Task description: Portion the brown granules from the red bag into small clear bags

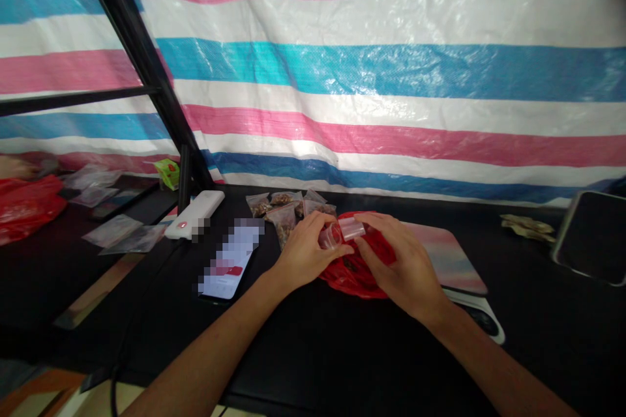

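A small clear plastic bag [352, 229] is between my two hands, over an open red plastic bag [342, 280]. My left hand [310, 244] pinches the clear plastic at its left side, fingers curled. My right hand [401, 257] grips it from the right between thumb and fingers. The clear bag's mouth looks spread apart, though its full outline is partly covered by my fingers. Some dark bits show inside the red bag. Just beyond my left hand lie several small zip bags [284, 221] filled with brown pieces.
Left of my hands lie a phone [229, 267] and a white power bank [198, 214]. Flat clear bags [122, 234] and another red bag [29, 208] are farther left, near another person's hand [14, 167]. A flat shiny device [447, 257] and a dark-screened device [594, 238] are right.
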A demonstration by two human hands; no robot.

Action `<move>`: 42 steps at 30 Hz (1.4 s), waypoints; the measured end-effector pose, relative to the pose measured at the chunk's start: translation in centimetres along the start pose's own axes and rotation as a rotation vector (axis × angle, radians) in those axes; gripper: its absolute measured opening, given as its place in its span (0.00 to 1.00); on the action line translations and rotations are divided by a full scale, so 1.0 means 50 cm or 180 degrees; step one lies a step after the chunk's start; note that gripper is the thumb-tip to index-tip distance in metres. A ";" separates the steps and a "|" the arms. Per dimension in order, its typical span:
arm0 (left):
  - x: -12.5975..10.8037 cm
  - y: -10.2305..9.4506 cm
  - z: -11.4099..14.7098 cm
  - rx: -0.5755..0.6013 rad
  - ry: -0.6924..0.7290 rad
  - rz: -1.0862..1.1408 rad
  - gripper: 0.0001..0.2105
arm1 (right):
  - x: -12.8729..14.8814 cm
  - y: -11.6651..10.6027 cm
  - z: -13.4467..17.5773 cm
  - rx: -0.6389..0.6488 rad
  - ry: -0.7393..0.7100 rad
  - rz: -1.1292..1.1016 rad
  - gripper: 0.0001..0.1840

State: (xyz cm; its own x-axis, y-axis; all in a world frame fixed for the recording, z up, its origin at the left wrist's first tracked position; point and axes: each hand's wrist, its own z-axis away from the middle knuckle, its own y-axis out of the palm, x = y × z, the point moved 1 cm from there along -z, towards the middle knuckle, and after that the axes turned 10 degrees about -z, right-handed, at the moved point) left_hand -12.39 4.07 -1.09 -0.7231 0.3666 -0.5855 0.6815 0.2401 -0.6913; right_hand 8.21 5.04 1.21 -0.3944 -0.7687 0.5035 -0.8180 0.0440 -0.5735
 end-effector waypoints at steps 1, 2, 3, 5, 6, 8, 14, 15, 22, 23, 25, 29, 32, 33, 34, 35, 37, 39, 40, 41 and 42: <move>0.000 -0.001 0.000 0.0011 -0.0079 0.0066 0.20 | -0.001 0.000 -0.001 -0.0072 0.0125 -0.0001 0.17; 0.000 -0.003 0.000 0.0003 -0.0166 0.0133 0.20 | -0.003 0.000 -0.001 -0.0129 0.0238 0.0000 0.17; 0.001 -0.004 -0.001 -0.0027 -0.0253 0.0200 0.19 | -0.006 0.000 -0.001 -0.0158 0.0324 0.0013 0.16; 0.004 -0.007 -0.002 -0.0157 -0.0428 0.0332 0.16 | -0.012 0.003 0.000 -0.0099 0.0396 0.0082 0.16; 0.006 -0.008 -0.002 -0.0228 -0.0519 0.0399 0.15 | -0.016 0.005 0.001 0.0008 0.0393 0.0127 0.16; 0.015 -0.009 -0.003 -0.0318 -0.0711 0.0529 0.13 | -0.021 0.011 0.005 0.0305 0.0388 0.0237 0.15; 0.036 0.001 -0.004 0.0098 -0.0679 0.0957 0.19 | -0.022 0.023 0.011 0.0861 0.0437 0.0402 0.14; 0.036 0.002 -0.005 0.0151 -0.0669 0.1072 0.19 | -0.022 0.023 0.011 0.0889 0.0433 0.0420 0.14; 0.032 -0.014 -0.017 -0.0414 -0.0883 0.1028 0.15 | -0.019 0.013 0.007 0.1041 0.0298 0.0442 0.16; 0.031 -0.018 -0.016 -0.0476 -0.0858 0.0784 0.14 | -0.017 0.011 0.007 0.1040 0.0292 0.0441 0.17; 0.027 -0.023 -0.012 -0.0519 -0.0809 0.0232 0.13 | -0.011 0.006 0.005 0.1032 0.0298 0.0432 0.18; 0.008 -0.029 -0.003 -0.0890 -0.0451 -0.0622 0.13 | 0.001 -0.001 0.003 0.0982 0.0325 0.0448 0.14; -0.010 -0.032 0.003 -0.1212 -0.0064 -0.0765 0.14 | 0.001 0.002 0.004 0.0964 0.0355 0.0511 0.11; -0.015 -0.033 0.006 -0.1278 -0.0040 -0.0701 0.12 | 0.000 0.003 0.004 0.0955 0.0374 0.0534 0.11; -0.019 -0.033 0.009 -0.1311 -0.0066 -0.0584 0.10 | -0.001 0.004 0.004 0.0938 0.0392 0.0553 0.10; -0.023 -0.033 0.013 -0.1307 -0.0123 -0.0443 0.08 | -0.001 0.003 0.004 0.0902 0.0402 0.0564 0.10; -0.029 -0.031 0.019 -0.1147 -0.0280 -0.0244 0.06 | 0.002 -0.003 0.000 0.0828 0.0372 0.0546 0.12; -0.034 -0.025 0.022 -0.0815 -0.0457 -0.0335 0.07 | 0.009 -0.013 -0.005 0.0829 0.0274 0.0501 0.15; -0.035 -0.021 0.022 -0.0627 -0.0559 -0.0476 0.07 | 0.013 -0.018 -0.008 0.0883 0.0219 0.0482 0.16; -0.035 -0.017 0.022 -0.0444 -0.0652 -0.0627 0.07 | 0.017 -0.023 -0.010 0.0967 0.0175 0.0473 0.17; -0.035 -0.012 0.021 -0.0287 -0.0712 -0.0757 0.07 | 0.020 -0.025 -0.012 0.1073 0.0147 0.0471 0.17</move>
State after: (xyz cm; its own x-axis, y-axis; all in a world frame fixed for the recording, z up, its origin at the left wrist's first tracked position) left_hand -11.67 2.37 -0.08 -0.8631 0.0868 -0.4976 0.4907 0.3776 -0.7853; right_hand 8.60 4.59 2.83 -0.5229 -0.7398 0.4235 -0.5699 -0.0661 -0.8191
